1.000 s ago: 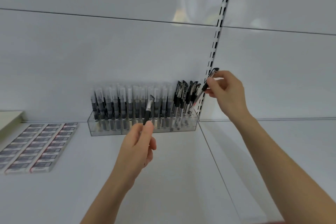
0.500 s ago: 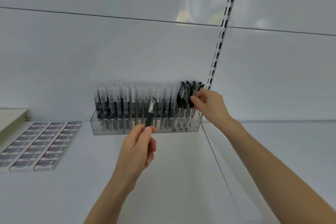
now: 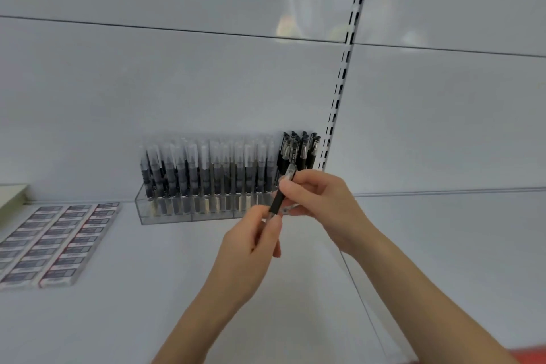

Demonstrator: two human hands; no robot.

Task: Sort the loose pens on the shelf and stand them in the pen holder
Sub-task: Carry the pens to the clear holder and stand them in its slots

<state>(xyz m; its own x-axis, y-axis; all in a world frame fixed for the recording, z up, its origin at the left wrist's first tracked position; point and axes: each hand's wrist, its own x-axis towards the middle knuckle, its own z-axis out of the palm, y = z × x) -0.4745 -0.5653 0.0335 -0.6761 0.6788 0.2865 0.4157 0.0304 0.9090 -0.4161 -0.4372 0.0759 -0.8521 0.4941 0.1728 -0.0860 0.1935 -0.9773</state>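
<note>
Nearest, two bare forearms rise from the lower edge and meet over the white shelf point(image 3: 141, 313). The left-hand grip point(image 3: 251, 245) pinches the lower end of a pen point(image 3: 277, 203) between thumb and forefinger. The right-hand grip point(image 3: 322, 204) has its fingers curled round the same pen's upper part, so both are clamped on it. The pen tilts, its clear top end poking out above the right fingers, and it is held off the shelf in front of the right end of the pen holder point(image 3: 165, 214). To the left, rows of small flat packets point(image 3: 53, 242) lie on the shelf. Farther back the clear holder stands against the back panel point(image 3: 177, 83). Clear-capped pens point(image 3: 204, 168) fill most of it, and black pens point(image 3: 298, 148) stand in its right end. Just beside that end runs a slotted upright point(image 3: 339, 97).
</note>
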